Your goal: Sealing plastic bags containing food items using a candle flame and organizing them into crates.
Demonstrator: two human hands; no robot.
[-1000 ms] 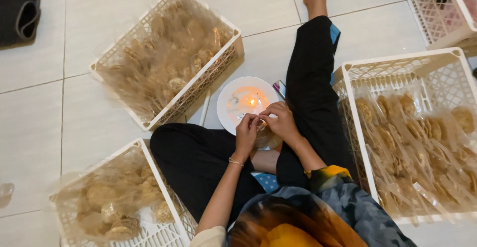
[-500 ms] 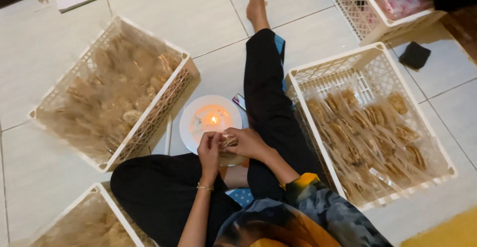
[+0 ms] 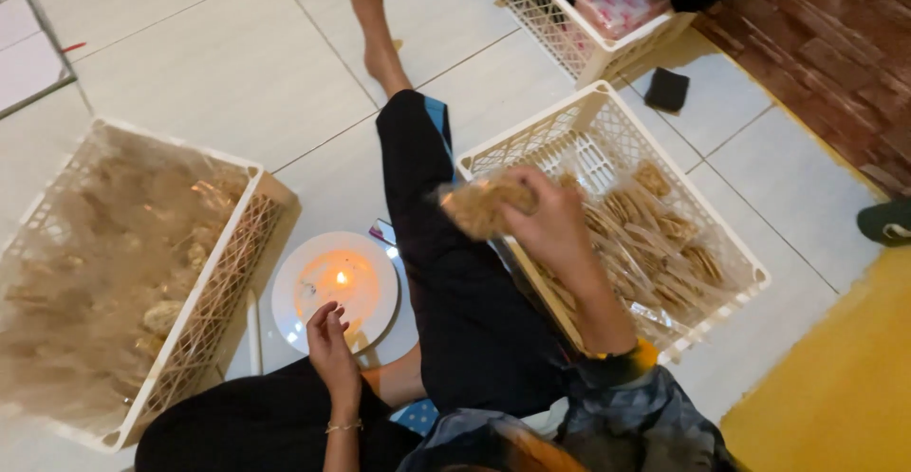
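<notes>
Up at the right hand (image 3: pixel 550 225), the fingers (image 3: pixel 520 208) wrap around a clear packet of brown crackers (image 3: pixel 477 206), blurred, held above the near-left rim of the white lattice crate (image 3: pixel 607 102) on that side. Just past the fingertips, down inside that crate, lie more such packets (image 3: pixel 655 235): flat, see-through sleeves with round tan pieces in them, heaped toward the far-right corner.

Lower and to the left, the left hand (image 3: pixel 334 353) holds nothing; its fingers (image 3: pixel 321 318) are loosely curled, narrow rather than spread, with the tips at the near edge of a white round plate (image 3: pixel 304 287). A small flame (image 3: pixel 341 278) glows orange on that plate, just beyond the fingertips.

Left of the plate stands a second white lattice crate (image 3: pixel 213 301), lined with clear film and full of loose tan crackers (image 3: pixel 123 244). Between the two hands runs the person's black-clad leg (image 3: pixel 446 273), stretched over the pale floor tiles.

Farther from the right hand's fingers, beyond the crate, a third white crate (image 3: pixel 555 26) holds a pink rectangular package (image 3: pixel 622 2). A small black square thing (image 3: pixel 667 90) lies on the tile beside it. Brick-coloured paving (image 3: pixel 835 55) and a yellow floor patch (image 3: pixel 835 377) lie to the right.
</notes>
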